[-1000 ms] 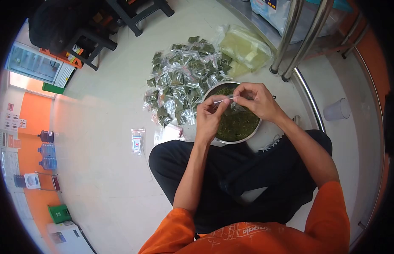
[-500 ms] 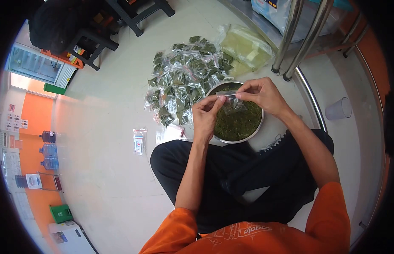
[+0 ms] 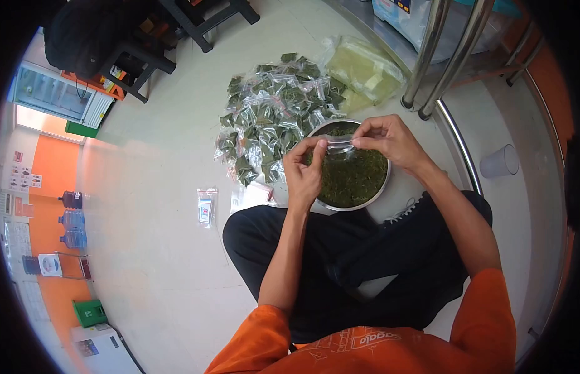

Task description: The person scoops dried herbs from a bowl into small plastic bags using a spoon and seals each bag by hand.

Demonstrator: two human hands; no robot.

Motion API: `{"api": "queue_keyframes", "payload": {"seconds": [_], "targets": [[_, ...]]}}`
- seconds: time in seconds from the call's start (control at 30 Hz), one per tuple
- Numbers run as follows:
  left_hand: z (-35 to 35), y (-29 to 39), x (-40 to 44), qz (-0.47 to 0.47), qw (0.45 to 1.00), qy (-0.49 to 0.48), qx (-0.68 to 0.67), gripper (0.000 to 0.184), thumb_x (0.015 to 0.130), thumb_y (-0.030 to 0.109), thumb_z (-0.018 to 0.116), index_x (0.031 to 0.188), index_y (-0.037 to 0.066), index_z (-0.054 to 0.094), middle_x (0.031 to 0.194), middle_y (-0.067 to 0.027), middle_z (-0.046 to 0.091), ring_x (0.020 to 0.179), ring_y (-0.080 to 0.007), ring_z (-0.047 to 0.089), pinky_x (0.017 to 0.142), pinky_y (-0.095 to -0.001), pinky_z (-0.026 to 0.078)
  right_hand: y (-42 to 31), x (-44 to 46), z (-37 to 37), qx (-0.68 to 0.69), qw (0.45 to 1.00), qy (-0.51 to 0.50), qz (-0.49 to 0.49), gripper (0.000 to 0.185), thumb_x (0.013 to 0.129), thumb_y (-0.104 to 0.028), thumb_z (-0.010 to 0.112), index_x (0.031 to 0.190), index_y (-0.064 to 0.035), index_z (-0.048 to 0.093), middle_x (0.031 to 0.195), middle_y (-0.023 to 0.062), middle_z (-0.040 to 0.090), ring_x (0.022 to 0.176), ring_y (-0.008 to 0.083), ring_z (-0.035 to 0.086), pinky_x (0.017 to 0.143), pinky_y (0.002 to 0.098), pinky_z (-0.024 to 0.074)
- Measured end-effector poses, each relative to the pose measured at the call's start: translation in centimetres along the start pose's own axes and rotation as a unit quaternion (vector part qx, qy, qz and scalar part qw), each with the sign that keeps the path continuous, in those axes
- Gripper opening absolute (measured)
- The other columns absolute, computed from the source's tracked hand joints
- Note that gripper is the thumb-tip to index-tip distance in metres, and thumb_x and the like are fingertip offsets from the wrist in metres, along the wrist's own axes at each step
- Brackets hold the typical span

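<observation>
Between my hands, a small clear zip bag (image 3: 340, 147) is held by its top edge and hangs above the bowl. My left hand (image 3: 304, 169) pinches one end of that edge between thumb and finger. The other end sits in the pinch of my right hand (image 3: 390, 142). Below is a round metal bowl (image 3: 368, 202) filled with chopped green leaves (image 3: 352, 182). Left of the bowl lies a large pile of small clear bags (image 3: 274, 112) packed with green leaf. The bag in my hands looks empty.
A large yellowish plastic bag (image 3: 368, 68) lies beyond the bowl, near metal table legs (image 3: 436, 59). Left of my knee are flat empty bags (image 3: 252, 194) and a labelled packet (image 3: 205, 209). A clear cup (image 3: 499, 162) stands at right. Black stools (image 3: 206, 25) are at the back.
The zip bag's mouth, flatter before, now bows apart a little, and its body appears less spread out. Both hands keep their pinch with only a slight shift.
</observation>
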State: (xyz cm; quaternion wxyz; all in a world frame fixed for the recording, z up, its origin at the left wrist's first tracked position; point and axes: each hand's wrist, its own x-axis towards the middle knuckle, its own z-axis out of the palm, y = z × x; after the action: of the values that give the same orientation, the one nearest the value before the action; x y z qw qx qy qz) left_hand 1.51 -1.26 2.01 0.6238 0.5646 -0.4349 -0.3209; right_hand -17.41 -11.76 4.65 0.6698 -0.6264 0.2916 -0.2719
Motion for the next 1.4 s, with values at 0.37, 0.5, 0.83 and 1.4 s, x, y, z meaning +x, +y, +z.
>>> {"api": "queue_keyframes", "payload": {"seconds": [0.37, 0.5, 0.83, 1.4], "targets": [[0.2, -0.1, 0.0, 0.014, 1.0, -0.02, 0.016, 0.011, 0.096, 0.01, 0.068, 0.099, 0.0, 0.07, 0.09, -0.0032, 0.07, 0.085, -0.0083, 0.06, 0.08, -0.0243, 0.046, 0.7, 0.0, 0.3, -0.001, 1.0, -0.016, -0.001, 0.01, 0.089, -0.006, 0.073, 0.095, -0.0008, 0.068, 0.091, 0.0005, 0.068, 0.086, 0.006, 0.063, 0.08, 0.0222, 0.0495], [0.1, 0.0, -0.1, -0.005, 0.999, -0.029, 0.016, 0.012, 0.093, 0.01, 0.07, 0.097, -0.002, 0.07, 0.093, -0.0048, 0.071, 0.09, -0.0107, 0.061, 0.086, -0.0266, 0.047, 0.4, -0.3, 1.2, -0.018, 1.0, -0.012, -0.005, 0.011, 0.089, -0.007, 0.073, 0.095, 0.0008, 0.068, 0.089, 0.0008, 0.068, 0.083, 0.0064, 0.063, 0.078, 0.0232, 0.0495], [0.2, 0.8, -0.3, 0.004, 0.997, -0.043, 0.058, 0.016, 0.092, 0.016, 0.072, 0.095, 0.0, 0.073, 0.089, -0.0079, 0.074, 0.085, -0.0118, 0.064, 0.081, -0.0281, 0.049, -0.3, -0.4, 1.7, -0.073, 0.997, -0.027, 0.008, 0.013, 0.089, -0.006, 0.073, 0.097, 0.0036, 0.069, 0.089, 0.0049, 0.07, 0.085, 0.009, 0.064, 0.079, 0.0253, 0.0504], [-0.6, -0.9, 0.4, 0.08, 0.996, -0.04, 0.02, 0.021, 0.078, 0.022, 0.08, 0.088, 0.003, 0.077, 0.075, -0.0139, 0.072, 0.069, -0.0237, 0.069, 0.065, -0.0362, 0.052, 1.4, 0.5, -0.5, -0.03, 0.999, 0.011, 0.032, 0.008, 0.089, 0.003, 0.07, 0.097, 0.0018, 0.069, 0.091, 0.0071, 0.067, 0.084, 0.0141, 0.063, 0.083, 0.0275, 0.0488]]}}
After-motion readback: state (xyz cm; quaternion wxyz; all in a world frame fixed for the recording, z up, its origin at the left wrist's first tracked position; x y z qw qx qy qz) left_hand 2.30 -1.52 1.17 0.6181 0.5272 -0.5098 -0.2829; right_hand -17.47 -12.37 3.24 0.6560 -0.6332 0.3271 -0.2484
